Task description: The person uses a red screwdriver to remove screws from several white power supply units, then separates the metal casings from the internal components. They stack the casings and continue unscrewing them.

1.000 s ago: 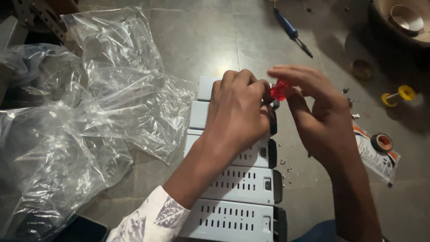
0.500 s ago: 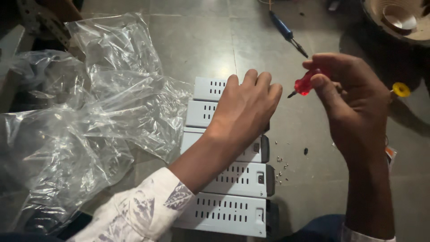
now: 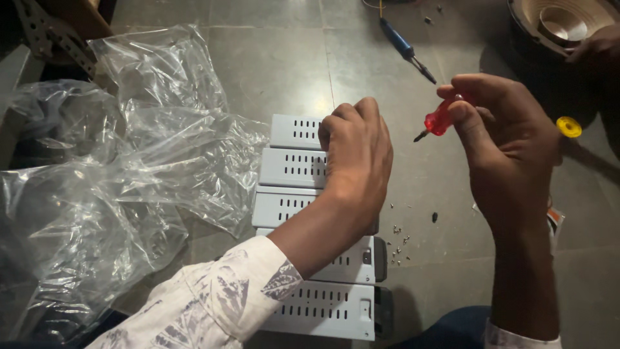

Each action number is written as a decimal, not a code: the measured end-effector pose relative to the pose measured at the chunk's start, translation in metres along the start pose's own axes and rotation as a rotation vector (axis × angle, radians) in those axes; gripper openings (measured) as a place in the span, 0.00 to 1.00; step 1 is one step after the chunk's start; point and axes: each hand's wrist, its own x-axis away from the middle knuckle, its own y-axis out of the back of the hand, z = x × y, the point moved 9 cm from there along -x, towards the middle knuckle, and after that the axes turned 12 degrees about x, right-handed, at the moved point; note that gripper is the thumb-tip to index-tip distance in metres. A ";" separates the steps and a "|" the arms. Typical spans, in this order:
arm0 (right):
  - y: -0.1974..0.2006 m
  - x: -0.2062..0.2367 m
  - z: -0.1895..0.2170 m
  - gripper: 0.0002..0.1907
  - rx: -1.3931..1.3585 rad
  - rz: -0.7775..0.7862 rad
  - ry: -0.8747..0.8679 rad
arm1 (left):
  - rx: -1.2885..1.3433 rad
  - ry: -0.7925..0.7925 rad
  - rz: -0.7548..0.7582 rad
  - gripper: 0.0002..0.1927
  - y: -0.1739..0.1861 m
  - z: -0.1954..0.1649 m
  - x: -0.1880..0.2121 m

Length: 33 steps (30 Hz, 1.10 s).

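Several grey slotted metal boxes (image 3: 292, 167) lie side by side in a row on the grey floor. My left hand (image 3: 356, 158) rests palm down on the upper boxes of the row, fingers curled over the far edge. My right hand (image 3: 510, 145) is lifted to the right of the row and grips a small screwdriver with a red translucent handle (image 3: 437, 121), its tip pointing left and down, clear of the boxes. Several tiny screws (image 3: 400, 242) are scattered on the floor beside the row.
Crumpled clear plastic bags (image 3: 129, 174) cover the floor at left. A blue-handled screwdriver (image 3: 403, 48) lies at the top. A round speaker cone (image 3: 558, 26) sits at top right, a yellow disc (image 3: 569, 126) below it. A printed packet (image 3: 552, 223) shows behind my right wrist.
My right hand has pulled away from the boxes to the right and upward with the red screwdriver. My left hand has stayed on the boxes.
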 end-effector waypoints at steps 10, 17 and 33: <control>-0.005 -0.001 -0.003 0.12 -0.009 -0.002 -0.044 | 0.267 -0.087 -0.349 0.10 0.009 0.014 0.010; -0.003 0.000 -0.001 0.12 0.017 -0.001 0.005 | 0.373 -0.167 -0.451 0.08 0.014 0.018 0.028; -0.001 0.001 0.000 0.11 0.084 -0.005 0.014 | 0.284 -0.207 -0.246 0.02 0.001 0.011 -0.006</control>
